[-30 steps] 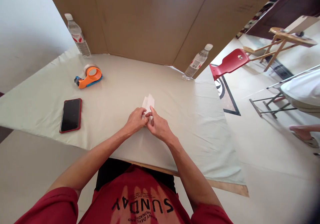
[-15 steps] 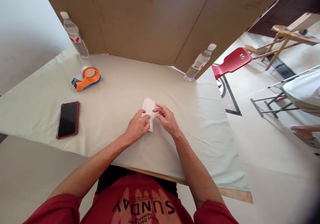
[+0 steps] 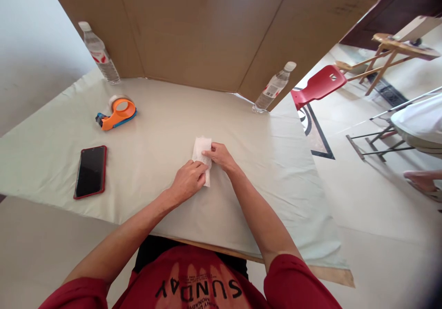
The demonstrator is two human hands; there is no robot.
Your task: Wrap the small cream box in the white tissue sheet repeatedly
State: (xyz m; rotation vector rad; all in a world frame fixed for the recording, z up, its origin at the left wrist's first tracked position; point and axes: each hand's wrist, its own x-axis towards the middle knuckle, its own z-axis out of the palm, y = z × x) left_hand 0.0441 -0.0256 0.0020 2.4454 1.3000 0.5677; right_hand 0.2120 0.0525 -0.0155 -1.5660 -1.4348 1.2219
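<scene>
A white folded tissue [image 3: 201, 146] lies on the cloth-covered table, straight in front of my body. My left hand [image 3: 191, 178] is closed at its lower left part, fingers curled over the paper. From the right, my right hand [image 3: 221, 155] pinches the tissue's right edge, thumb on top and fingers bent at the side. Part of the tissue's middle is hidden under my fingers. A phone in a red case [image 3: 90, 171] and an orange and blue tape dispenser [image 3: 119, 113] lie to the left of my hands.
A cardboard panel [image 3: 200, 32] stands along the table's back. One water bottle [image 3: 101, 55] stands at the back left, another water bottle [image 3: 274, 88] at the back right. Beyond the right edge are a red chair [image 3: 321, 87], a wooden stool [image 3: 400, 46] and a seated person [image 3: 423, 127].
My right hand has moved left onto the tissue and closed on its edge; before, it hovered just beside it with fingers apart. My left hand stays on the tissue. The view has shifted slightly.
</scene>
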